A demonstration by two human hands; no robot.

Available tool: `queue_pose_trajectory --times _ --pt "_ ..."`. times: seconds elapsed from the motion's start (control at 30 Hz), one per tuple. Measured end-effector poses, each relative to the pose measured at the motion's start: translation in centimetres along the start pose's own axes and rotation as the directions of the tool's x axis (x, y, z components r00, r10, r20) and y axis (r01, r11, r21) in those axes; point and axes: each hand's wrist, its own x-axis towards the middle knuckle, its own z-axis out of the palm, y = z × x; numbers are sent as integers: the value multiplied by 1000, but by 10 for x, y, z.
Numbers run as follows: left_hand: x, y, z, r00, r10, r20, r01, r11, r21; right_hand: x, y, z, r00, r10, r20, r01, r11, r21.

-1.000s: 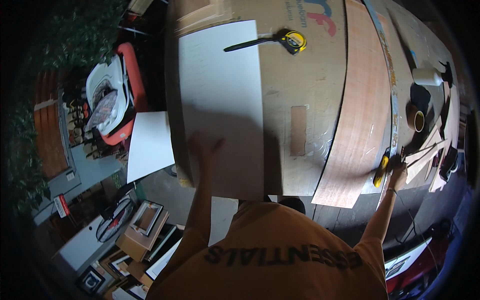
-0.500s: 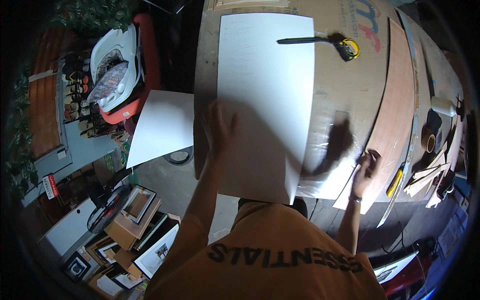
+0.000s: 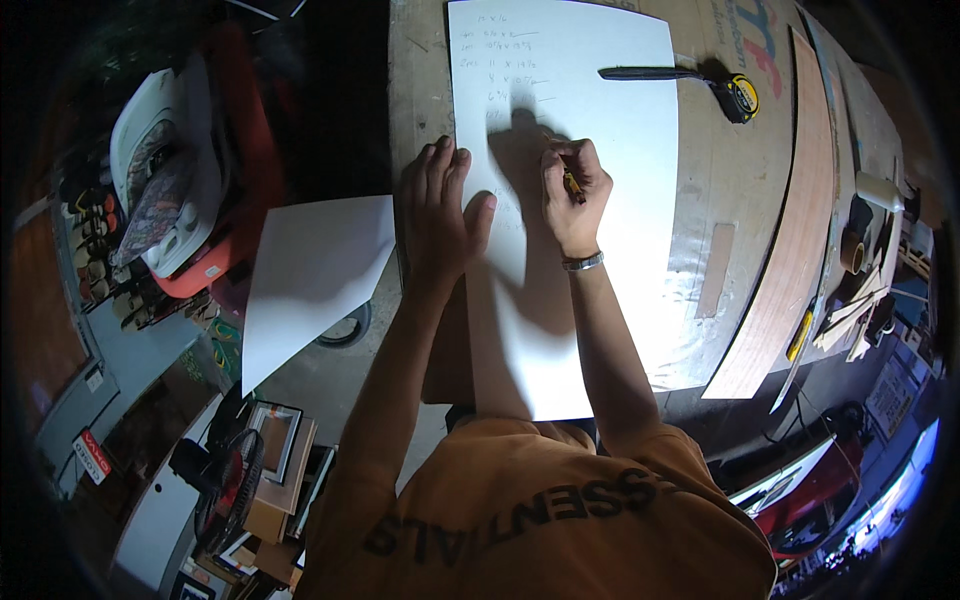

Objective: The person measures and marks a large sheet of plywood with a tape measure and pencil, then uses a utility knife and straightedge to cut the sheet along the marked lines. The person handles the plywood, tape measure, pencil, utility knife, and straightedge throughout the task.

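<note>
A large white sheet (image 3: 620, 250) lies on the work table, with lines of faint handwriting in its upper left part. Resting on the sheet's left edge is my left hand (image 3: 445, 210), flat, its fingers stretched out and the thumb apart. My right hand (image 3: 578, 205) is over the middle of the sheet, fingers closed around a slim dark-and-yellow pencil (image 3: 573, 187). The pencil's tip points up and left, close to the handwriting; whether it touches the sheet I cannot tell. To the right of the writing, a yellow-and-black tape measure (image 3: 740, 98) lies with its black strap across the sheet's edge.
A long thin wooden strip (image 3: 770, 240) runs along the table's right side, beside a yellow cutter (image 3: 799, 335). Farther right are a tape roll (image 3: 853, 257) and wood offcuts. Another white sheet (image 3: 310, 270) juts out at left. Below it stand a fan (image 3: 228, 470) and picture frames.
My right hand has come from the wooden strip on the right to the middle of the sheet and now shows a pencil. My left hand has moved slightly up and settled flat.
</note>
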Motion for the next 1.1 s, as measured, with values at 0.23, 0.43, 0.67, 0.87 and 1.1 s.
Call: queue_pose_trajectory --times 0.23,0.43,0.67,0.87,1.1 --pt "0 1 -1 998 -46 37 45 999 14 1 2 6 989 -144 41 148 981 -128" --pt "2 3 -2 998 -47 42 47 999 6 2 4 2 970 -204 133 233 935 -266" --pt "2 -1 -3 1000 -12 25 12 1000 19 0 11 7 974 -199 -104 199 980 -14" --pt "1 1 -4 999 -41 -9 40 998 -42 -38 -5 -72 946 256 -198 -205 947 247" --pt "-10 6 -3 990 -139 9 139 990 -16 -152 -25 -237 888 391 -241 -453 836 -310"
